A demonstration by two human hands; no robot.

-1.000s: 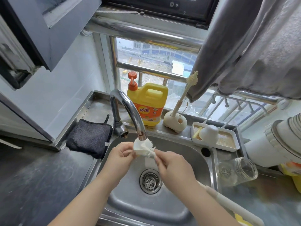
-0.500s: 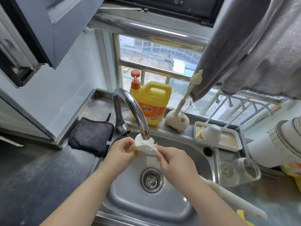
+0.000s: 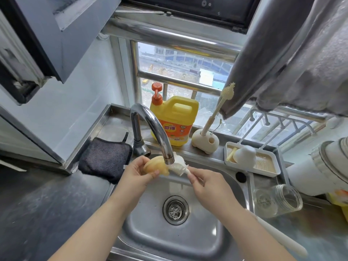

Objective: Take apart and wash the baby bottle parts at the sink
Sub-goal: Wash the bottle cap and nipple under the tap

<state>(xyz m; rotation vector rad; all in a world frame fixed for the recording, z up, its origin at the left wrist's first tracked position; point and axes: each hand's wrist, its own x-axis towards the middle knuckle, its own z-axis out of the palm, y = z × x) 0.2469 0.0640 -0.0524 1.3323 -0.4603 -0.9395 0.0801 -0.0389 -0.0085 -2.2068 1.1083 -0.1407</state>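
My left hand (image 3: 140,173) grips a yellowish bottle collar with its nipple (image 3: 155,165) just under the faucet spout (image 3: 158,134), over the steel sink (image 3: 231,187). My right hand (image 3: 209,184) pinches the neck of a white silicone bottle brush (image 3: 178,165); its bristled head lies against the collar. The brush's long handle (image 3: 282,240) runs back under my right forearm. A clear glass bottle body (image 3: 278,200) lies on its side on the counter to the right. A white cap (image 3: 244,156) sits in a tray (image 3: 271,171).
Yellow dish soap jug (image 3: 177,119) and a small brush in a cream holder (image 3: 205,143) stand on the sill. A dark cloth (image 3: 105,158) lies left of the faucet. Grey towels (image 3: 301,59) hang at upper right. A white appliance (image 3: 323,164) sits at the right.
My left hand has turned the collar so its yellowish side faces up. The brush head has shifted right of the spout. The camera has tilted slightly.
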